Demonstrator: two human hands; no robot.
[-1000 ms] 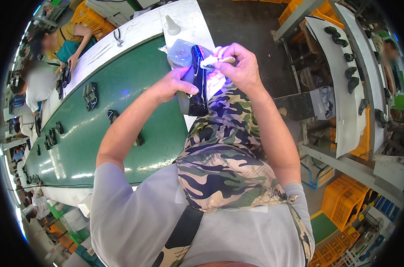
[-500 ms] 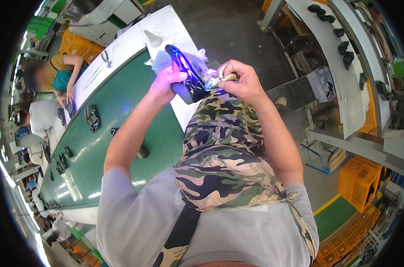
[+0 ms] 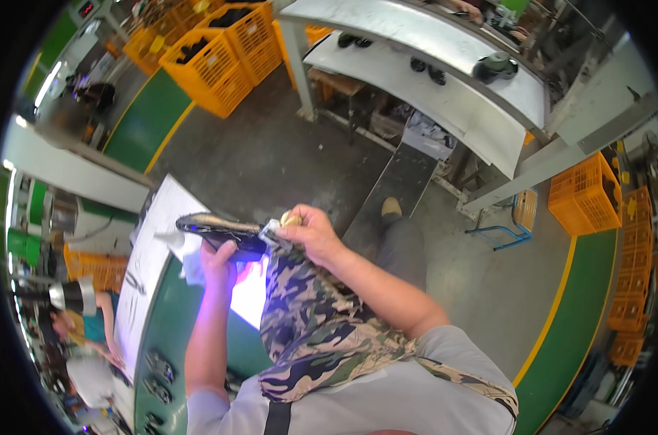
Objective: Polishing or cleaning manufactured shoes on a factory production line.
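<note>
The shoe (image 3: 231,235) is hanging in the air over the corner of the white table (image 3: 166,206), in front of the camouflage apron (image 3: 307,326). Its black side is gleaming, with pale streaks of light and a bluish glint near the left tip, while a tan strip is running along the upper edge. The left hand (image 3: 218,265) is gripping it from below, thumb pressing the near side. The right hand (image 3: 311,235) is pinching a pale wad (image 3: 272,232) at the shoe's right end.
</note>
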